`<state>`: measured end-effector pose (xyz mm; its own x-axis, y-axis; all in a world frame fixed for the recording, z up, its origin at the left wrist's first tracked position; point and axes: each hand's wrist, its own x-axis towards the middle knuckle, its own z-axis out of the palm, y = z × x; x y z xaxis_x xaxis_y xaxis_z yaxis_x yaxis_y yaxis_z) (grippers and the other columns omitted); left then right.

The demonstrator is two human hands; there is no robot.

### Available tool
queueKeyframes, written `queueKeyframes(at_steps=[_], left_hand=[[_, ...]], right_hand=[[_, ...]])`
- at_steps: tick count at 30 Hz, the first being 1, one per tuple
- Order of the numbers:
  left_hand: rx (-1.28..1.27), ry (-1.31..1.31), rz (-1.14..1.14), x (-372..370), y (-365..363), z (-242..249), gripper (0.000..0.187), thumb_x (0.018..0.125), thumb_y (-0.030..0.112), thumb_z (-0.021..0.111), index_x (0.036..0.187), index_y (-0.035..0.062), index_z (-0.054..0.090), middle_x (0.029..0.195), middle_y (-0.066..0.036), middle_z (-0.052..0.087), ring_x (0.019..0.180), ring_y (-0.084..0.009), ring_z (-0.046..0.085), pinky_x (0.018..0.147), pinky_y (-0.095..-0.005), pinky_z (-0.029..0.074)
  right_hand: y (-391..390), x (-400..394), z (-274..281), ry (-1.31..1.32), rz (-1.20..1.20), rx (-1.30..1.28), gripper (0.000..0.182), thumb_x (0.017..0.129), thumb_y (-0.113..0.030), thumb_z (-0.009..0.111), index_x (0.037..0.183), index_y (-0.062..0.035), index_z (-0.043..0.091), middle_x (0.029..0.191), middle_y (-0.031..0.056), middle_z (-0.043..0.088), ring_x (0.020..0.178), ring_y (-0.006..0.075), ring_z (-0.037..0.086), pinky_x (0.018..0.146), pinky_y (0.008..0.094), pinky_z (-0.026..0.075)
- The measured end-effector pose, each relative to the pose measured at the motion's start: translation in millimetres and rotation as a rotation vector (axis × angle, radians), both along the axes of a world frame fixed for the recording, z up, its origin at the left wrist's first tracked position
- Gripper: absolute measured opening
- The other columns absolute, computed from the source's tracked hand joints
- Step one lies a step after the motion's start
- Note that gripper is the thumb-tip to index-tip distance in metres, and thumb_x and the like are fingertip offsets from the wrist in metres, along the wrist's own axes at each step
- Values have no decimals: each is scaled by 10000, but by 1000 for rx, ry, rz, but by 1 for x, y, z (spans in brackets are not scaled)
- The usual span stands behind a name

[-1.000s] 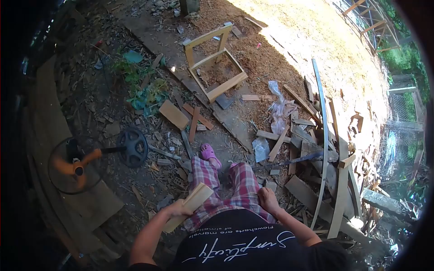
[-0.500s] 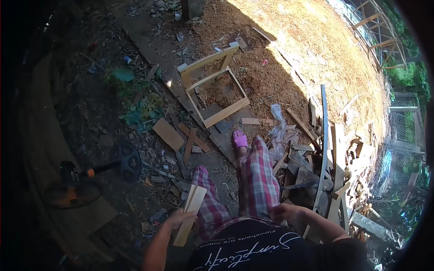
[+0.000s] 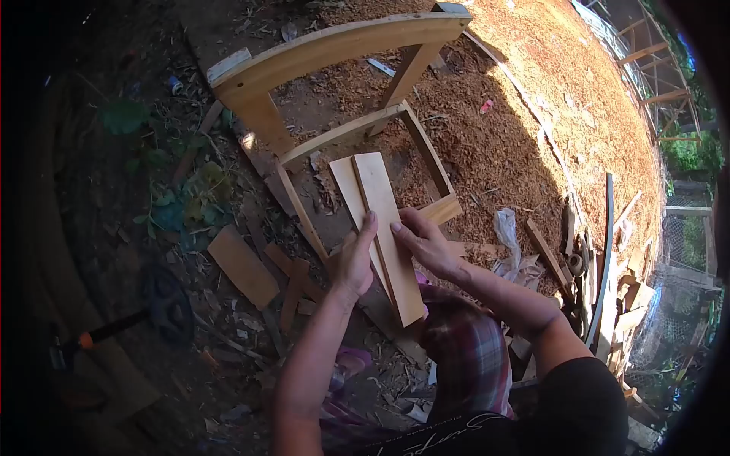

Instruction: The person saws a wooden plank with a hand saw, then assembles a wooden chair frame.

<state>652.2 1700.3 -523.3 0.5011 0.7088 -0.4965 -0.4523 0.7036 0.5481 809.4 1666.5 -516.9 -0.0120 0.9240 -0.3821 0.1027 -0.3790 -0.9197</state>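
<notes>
Two flat wooden boards (image 3: 386, 228) lie one over the other, slightly offset, held up in front of me. On their left edge my left hand (image 3: 357, 254) grips them, thumb on top. My right hand (image 3: 427, 242) closes round the right edge, its thumb on the upper board's face. Just beyond stands a wooden chair frame (image 3: 350, 45) with a curved top rail, two uprights and an open seat frame; the boards overlap its near part in this view.
Wood shavings (image 3: 525, 159) cover the ground ahead and right. A loose board (image 3: 243, 266) and scrap strips lie left, near leafy plants (image 3: 182, 201). A tool with a black wheel and orange band (image 3: 169, 305) is far left. A scrap wood pile (image 3: 608, 296) and plastic bag (image 3: 506, 232) are right.
I have come closer to the chair frame. The boards, earlier in my left hand alone at my side, are now raised in front. My right hand has left my trousers and taken hold of them.
</notes>
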Motion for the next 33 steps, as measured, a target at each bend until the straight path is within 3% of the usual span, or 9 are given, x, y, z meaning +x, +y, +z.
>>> queueKeyframes(at_steps=[4,7,8,13,17,22,24,26,33], left_hand=[[124,-76,109,51,23,-58,500,975,363,559,1273,-31,482,1178,-121,585,1093,-182,571,940,-324,465],[213,113,141,57,33,-97,398,972,263,573,1265,18,462,1089,-97,581,994,-185,600,867,-349,519],[283,134,196,55,35,-100,352,960,218,589,1231,40,453,1027,-83,557,898,-179,600,791,-362,544],[232,314,291,13,34,-69,332,961,196,576,1229,50,446,1018,-80,551,885,-201,606,716,-399,563],[386,504,351,-41,35,-73,314,961,191,578,1218,52,463,1008,-72,553,863,-184,604,726,-355,547],[415,571,455,-75,39,-75,390,938,187,620,1254,42,443,1178,-86,557,1050,-175,563,919,-335,455],[413,601,477,-84,41,-81,412,937,183,620,1275,38,434,1196,-89,556,1064,-178,561,927,-336,451],[408,630,498,-87,40,-85,434,936,180,619,1296,34,424,1213,-93,555,1078,-181,559,936,-336,446],[459,770,443,-79,45,-95,330,950,140,568,1244,-6,529,1106,-69,616,989,-134,571,899,-289,436]], right_hand=[[26,49,-48,-90,-48,116,370,1010,-302,513,1209,7,551,1052,37,611,979,88,538,868,241,438],[45,106,-79,-225,-191,258,382,1008,-298,498,1224,10,566,1018,84,654,927,131,593,836,285,470],[52,125,-82,-225,-190,266,378,1006,-297,498,1215,9,573,1001,87,658,913,137,597,831,291,473],[77,163,-93,-278,-200,295,373,992,-298,507,1168,17,601,961,106,670,885,165,612,818,318,481],[95,154,-101,-349,-86,263,377,961,-303,533,1123,24,627,967,146,675,870,211,635,810,340,487],[105,140,-95,-368,-135,279,327,940,-253,571,1168,-24,618,901,137,657,805,223,629,759,358,501],[107,138,-98,-348,-144,279,312,931,-230,587,1179,-42,611,862,135,642,798,225,620,756,359,499],[114,142,-119,-614,-181,531,286,917,-183,607,1182,-75,598,791,124,597,776,220,591,741,358,491],[108,125,-105,-539,-222,388,238,923,-159,593,1141,-62,605,833,128,599,768,216,587,742,349,486]])
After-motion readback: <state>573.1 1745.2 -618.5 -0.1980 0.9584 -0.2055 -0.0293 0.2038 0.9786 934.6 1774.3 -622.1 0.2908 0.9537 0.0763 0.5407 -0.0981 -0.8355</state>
